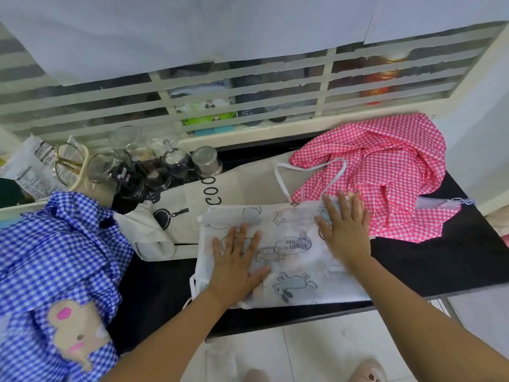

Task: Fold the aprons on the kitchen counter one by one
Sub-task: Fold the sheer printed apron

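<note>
Folded apron (292, 271) lies on counter (440, 260), jars (176, 161) behind-left, crumpled apron (385, 166) behind-right.

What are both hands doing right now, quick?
Left hand: open, pressing flat on the white printed apron.
Right hand: open, flat on the same apron.

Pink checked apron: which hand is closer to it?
Right. The right hand lies flat on the white printed apron, its fingertips right beside the pink checked apron. The left hand presses the same apron farther off.

Glass jars (127, 139), steel cup (207, 160) & scissors (72, 162)
</note>
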Demonstrator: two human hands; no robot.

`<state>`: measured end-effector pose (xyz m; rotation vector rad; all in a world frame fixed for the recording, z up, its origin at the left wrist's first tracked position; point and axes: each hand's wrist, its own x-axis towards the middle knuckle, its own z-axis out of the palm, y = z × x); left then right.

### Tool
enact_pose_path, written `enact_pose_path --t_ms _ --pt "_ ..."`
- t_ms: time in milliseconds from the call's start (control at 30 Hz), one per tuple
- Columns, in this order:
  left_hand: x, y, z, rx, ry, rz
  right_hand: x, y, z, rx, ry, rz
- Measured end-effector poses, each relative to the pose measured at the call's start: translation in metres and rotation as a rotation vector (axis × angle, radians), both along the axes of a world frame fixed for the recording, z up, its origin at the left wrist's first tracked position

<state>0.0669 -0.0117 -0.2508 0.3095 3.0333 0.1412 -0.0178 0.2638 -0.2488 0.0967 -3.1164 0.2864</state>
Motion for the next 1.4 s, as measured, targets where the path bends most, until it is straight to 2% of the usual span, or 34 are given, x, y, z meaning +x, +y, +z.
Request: enact_pose_path --t_ms 67,133,233,333,500,667,733,833,933,1033,1100,1167,1267,1333,1400 --pt "-0.002 0.006 0.005 0.038 0.035 -0.074 0.001 0.0 0.0 -0.023 0.007 -0.005" --pt "-0.008 0.015 0.009 0.062 0.086 -0.26 0.003 -0.002 0.005 -0.047 0.052 0.036" --pt "-0.03 0.032 0.011 0.083 0.1 -0.344 0.008 -0.002 0.006 -0.081 0.188 0.318" --pt "-0.051 0.034 0.01 0.015 -0.004 -0.291 0.009 -0.001 -0.001 -0.108 0.153 0.44" --pt "-0.069 -0.008 0.011 -0.028 -0.113 -0.049 0.005 -0.002 -0.002 -0.032 0.076 0.205" --pt "-0.064 -0.04 0.014 -0.016 -0.086 0.064 0.005 -0.004 0.0 -0.068 0.027 0.152" --pt "-0.06 -0.037 0.019 0.048 -0.106 0.159 0.005 -0.002 0.004 -0.181 0.011 0.121" --pt "-0.042 -0.039 0.036 0.299 -0.091 0.293 0.003 0.003 0.009 -0.461 0.049 0.047" --pt "-0.005 -0.057 0.057 0.492 -0.04 0.434 0.003 0.004 0.011 -0.544 0.089 -0.029" --pt "0.029 -0.08 0.071 0.391 -0.296 0.609 0.0 0.002 0.017 -0.601 0.059 -0.151" --pt "0.045 -0.086 0.075 0.301 -0.465 0.639 -0.004 0.0 0.025 -0.646 0.018 -0.204" --pt "0.051 -0.085 0.075 0.326 -0.544 0.655 -0.009 -0.003 0.037 -0.766 -0.011 -0.287" --pt "0.052 -0.079 0.078 0.564 -0.647 0.817 -0.014 -0.001 0.057 -0.921 -0.119 -0.474" --pt "0.055 -0.079 0.088 0.843 -0.764 0.973 -0.015 0.004 0.071 -0.955 -0.238 -0.507" --pt "0.063 -0.082 0.096 1.027 -0.896 0.98 -0.013 0.012 0.085 -1.02 -0.335 -0.518"
